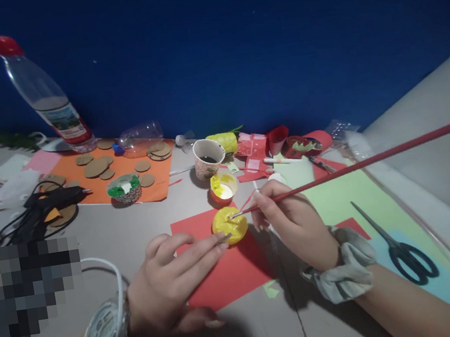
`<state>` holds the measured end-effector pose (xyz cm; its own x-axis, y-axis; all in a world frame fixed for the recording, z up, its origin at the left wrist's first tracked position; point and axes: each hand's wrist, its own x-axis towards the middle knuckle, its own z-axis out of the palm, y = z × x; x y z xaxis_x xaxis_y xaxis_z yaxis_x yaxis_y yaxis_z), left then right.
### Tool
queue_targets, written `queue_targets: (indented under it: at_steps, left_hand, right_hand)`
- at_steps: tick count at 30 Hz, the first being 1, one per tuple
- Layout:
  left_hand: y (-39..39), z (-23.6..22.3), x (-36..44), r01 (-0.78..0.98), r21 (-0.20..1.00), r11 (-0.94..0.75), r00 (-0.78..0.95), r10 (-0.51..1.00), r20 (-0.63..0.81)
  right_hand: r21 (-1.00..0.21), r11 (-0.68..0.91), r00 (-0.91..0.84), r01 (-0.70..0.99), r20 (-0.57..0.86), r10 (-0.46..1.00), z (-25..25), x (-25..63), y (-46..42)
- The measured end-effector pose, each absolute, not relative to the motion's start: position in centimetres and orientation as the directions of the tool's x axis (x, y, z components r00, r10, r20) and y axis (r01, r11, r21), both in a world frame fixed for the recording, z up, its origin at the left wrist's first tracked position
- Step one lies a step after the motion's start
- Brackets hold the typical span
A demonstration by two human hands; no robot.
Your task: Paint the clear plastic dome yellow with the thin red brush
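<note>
My right hand [296,220] pinches a paintbrush [359,164] with a long red handle near its front end. The brush tip rests on the top of a small round piece painted yellow [229,221]. My left hand [182,276] has its fingers stretched out, and two fingertips touch the lower left edge of the yellow piece. By those fingertips shows a small grey sliver that I cannot make out. Under the yellow piece lies a sheet of red paper [224,275]. Just behind stands a cut-down cup of yellow paint [223,188].
A paper cup [209,159] with dark liquid stands behind. Left are a cup of green paint [125,190], cardboard discs [95,167] on orange paper [156,189], a glue gun [55,197] and a tall bottle [50,104]. Scissors [407,256] lie right, on coloured paper.
</note>
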<state>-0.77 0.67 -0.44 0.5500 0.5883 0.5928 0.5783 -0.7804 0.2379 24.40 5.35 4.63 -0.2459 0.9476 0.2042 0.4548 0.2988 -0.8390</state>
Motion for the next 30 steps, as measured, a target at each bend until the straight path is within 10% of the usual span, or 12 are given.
queue_targets:
  at_steps: [18, 30]
  left_hand:
    - [1.04, -0.88, -0.85, 0.679, 0.236, -0.695, 0.552, 0.695, 0.461]
    - [1.10, -0.87, -0.84, 0.685, 0.223, -0.694, 0.565, 0.699, 0.439]
  right_hand:
    - [-0.712, 0.416, -0.279, 0.566, 0.310, 0.909, 4.57, 24.72, 5.19]
    - [-0.839, 0.352, -0.249, 0.414, 0.268, 0.931, 4.11, 24.63, 5.14]
